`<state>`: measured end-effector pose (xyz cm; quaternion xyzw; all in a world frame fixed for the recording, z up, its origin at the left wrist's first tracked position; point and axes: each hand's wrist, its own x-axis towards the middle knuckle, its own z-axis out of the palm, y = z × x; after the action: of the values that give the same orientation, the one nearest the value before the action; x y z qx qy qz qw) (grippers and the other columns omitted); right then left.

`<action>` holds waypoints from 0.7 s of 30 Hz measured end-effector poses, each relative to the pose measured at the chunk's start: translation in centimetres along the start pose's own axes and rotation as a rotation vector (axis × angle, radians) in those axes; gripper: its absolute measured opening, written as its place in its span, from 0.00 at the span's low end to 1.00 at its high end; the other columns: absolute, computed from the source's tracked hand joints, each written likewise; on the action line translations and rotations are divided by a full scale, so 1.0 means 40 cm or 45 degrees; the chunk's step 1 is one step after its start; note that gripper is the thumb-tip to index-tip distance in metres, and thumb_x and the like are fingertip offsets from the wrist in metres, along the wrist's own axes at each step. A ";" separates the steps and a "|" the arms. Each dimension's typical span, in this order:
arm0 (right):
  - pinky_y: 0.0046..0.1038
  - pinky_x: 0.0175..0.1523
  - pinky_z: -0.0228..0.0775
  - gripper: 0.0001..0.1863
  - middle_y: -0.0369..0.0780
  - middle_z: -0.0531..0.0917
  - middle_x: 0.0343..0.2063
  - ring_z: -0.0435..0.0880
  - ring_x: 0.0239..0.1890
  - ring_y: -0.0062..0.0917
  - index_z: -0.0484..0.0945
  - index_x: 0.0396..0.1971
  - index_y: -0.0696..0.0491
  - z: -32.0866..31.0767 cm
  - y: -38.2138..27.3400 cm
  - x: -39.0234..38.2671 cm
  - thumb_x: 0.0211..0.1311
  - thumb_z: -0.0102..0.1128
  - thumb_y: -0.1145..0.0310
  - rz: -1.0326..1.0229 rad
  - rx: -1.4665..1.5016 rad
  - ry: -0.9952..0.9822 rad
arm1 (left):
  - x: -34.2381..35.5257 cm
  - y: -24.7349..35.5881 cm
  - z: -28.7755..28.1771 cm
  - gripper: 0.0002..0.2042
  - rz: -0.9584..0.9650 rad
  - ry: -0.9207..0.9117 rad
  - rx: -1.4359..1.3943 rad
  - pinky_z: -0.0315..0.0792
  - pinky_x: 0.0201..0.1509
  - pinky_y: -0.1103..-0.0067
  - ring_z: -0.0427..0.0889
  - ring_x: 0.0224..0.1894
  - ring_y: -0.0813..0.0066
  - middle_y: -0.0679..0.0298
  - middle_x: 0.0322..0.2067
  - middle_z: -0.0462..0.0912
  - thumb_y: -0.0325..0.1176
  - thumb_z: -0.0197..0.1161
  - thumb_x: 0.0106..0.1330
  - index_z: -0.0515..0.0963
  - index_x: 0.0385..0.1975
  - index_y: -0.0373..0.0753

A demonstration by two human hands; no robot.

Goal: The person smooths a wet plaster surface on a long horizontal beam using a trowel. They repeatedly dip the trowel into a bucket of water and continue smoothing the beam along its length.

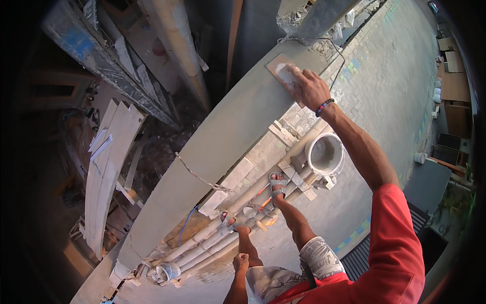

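My right hand, with a beaded bracelet at its wrist, is closed round a rectangular plastering float. The brown board has a pale smeared patch on it and lies against the smooth grey plaster wall, close to its upper end. Lower in view, by my thigh, my left hand is curled into a fist, away from the wall, and no tool shows in it. A white bucket with grey residue inside stands on the poles to the right of my feet.
My sandalled feet stand on a platform of long bamboo-like poles. A bent metal rod sticks out from the wall, and a wire loop hangs by its upper end. A smaller bucket sits at the lower left. Paving lies below.
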<state>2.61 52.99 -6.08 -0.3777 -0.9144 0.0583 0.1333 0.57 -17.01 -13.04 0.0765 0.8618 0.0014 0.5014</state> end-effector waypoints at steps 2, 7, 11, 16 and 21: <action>0.35 0.38 0.74 0.28 0.43 0.78 0.31 0.79 0.35 0.37 0.69 0.58 0.47 -0.020 0.081 -0.024 0.54 0.60 0.63 0.302 -0.057 0.014 | 0.010 -0.016 -0.003 0.15 0.036 0.013 0.006 0.74 0.45 0.67 0.82 0.38 0.56 0.53 0.32 0.83 0.43 0.61 0.57 0.82 0.32 0.37; 0.34 0.38 0.74 0.28 0.43 0.76 0.31 0.79 0.34 0.37 0.69 0.57 0.49 -0.006 -0.093 -0.151 0.54 0.62 0.62 0.199 0.130 -0.071 | 0.011 0.013 -0.019 0.15 0.049 0.013 0.032 0.74 0.44 0.66 0.82 0.38 0.56 0.53 0.32 0.83 0.43 0.61 0.56 0.81 0.32 0.36; 0.33 0.40 0.73 0.29 0.43 0.76 0.32 0.78 0.35 0.37 0.68 0.58 0.49 0.034 -0.169 -0.098 0.56 0.61 0.62 -0.183 0.202 -0.071 | 0.043 0.012 -0.024 0.14 0.091 0.028 0.036 0.74 0.45 0.65 0.82 0.37 0.55 0.54 0.32 0.84 0.44 0.60 0.56 0.82 0.31 0.40; 0.34 0.41 0.74 0.27 0.44 0.79 0.34 0.80 0.38 0.38 0.69 0.58 0.47 -0.017 0.022 -0.032 0.56 0.56 0.64 0.482 -0.020 -0.018 | 0.033 -0.016 -0.026 0.14 0.089 0.052 0.005 0.75 0.44 0.66 0.82 0.37 0.55 0.54 0.32 0.83 0.44 0.59 0.56 0.82 0.31 0.40; 0.36 0.38 0.73 0.29 0.43 0.77 0.30 0.79 0.33 0.38 0.68 0.58 0.49 0.002 -0.110 -0.183 0.54 0.61 0.66 0.321 0.155 0.006 | 0.034 -0.001 -0.013 0.14 0.073 0.005 0.001 0.75 0.45 0.66 0.82 0.37 0.55 0.55 0.32 0.84 0.44 0.59 0.56 0.82 0.31 0.40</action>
<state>4.59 44.69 -6.72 -0.4811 -0.8541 0.1291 0.1500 -0.56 -16.81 -13.95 0.1012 0.8602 0.0156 0.4996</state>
